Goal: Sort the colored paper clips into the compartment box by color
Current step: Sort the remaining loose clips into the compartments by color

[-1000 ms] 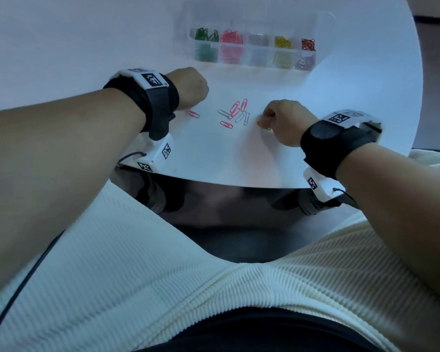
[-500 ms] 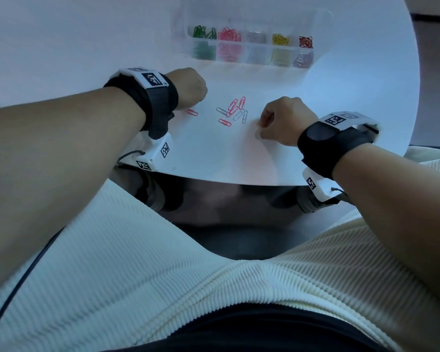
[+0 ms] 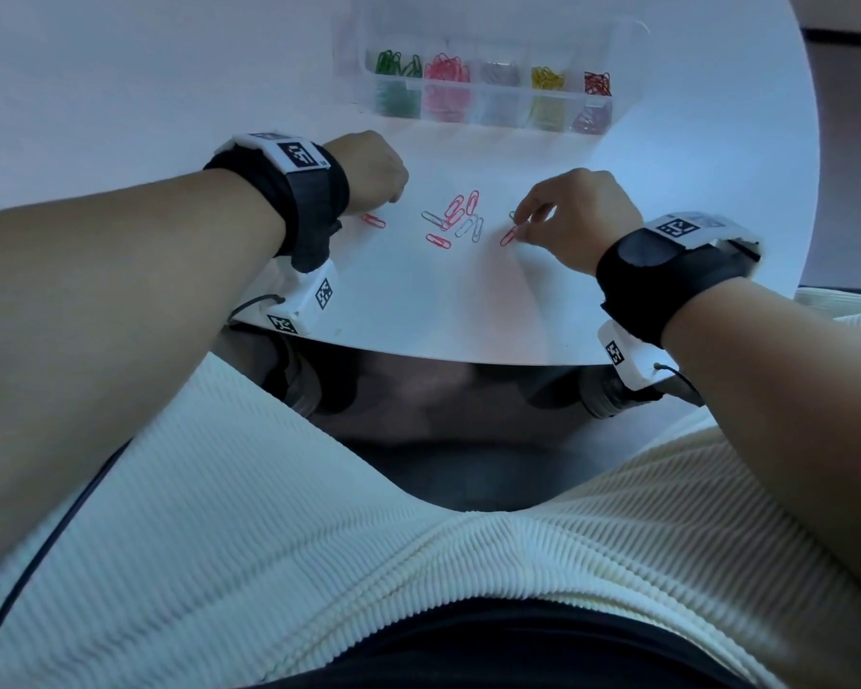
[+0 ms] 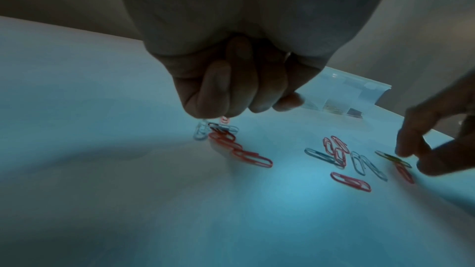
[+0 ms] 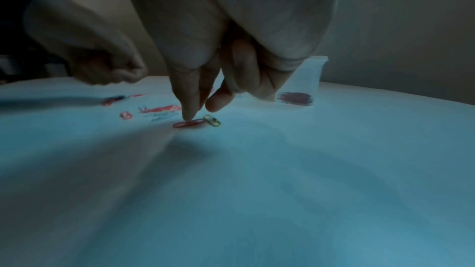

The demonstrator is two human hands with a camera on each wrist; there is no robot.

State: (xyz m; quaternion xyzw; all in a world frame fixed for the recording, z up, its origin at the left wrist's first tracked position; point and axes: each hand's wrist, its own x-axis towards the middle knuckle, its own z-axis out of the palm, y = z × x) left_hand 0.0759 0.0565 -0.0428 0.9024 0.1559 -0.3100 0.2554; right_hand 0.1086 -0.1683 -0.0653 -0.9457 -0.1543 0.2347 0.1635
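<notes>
A clear compartment box (image 3: 628, 94) stands at the table's far side, with green, pink, silver, yellow and red clips in separate compartments. Loose pink and silver paper clips (image 3: 456, 221) lie between my hands. My left hand (image 3: 393, 196) is curled into a fist; in the left wrist view its fingers (image 4: 216, 92) hold several silver and red clips (image 4: 205, 132) that trail down onto the table. My right hand (image 3: 523, 226) has index finger and thumb stretched out and apart. The index fingertip (image 5: 189, 116) presses on a red clip (image 5: 191, 124), beside a yellow-green clip (image 5: 213, 122).
The white round table (image 3: 468, 300) has its near edge just under both wrists. The box's clear lid (image 3: 617, 32) stands open behind it. A single pink clip (image 3: 373, 220) lies right by my left hand.
My right hand has gone from a fist to outstretched index finger and thumb, touching the red clip. A red and a yellow-green clip now show there. The left hand has hardly moved.
</notes>
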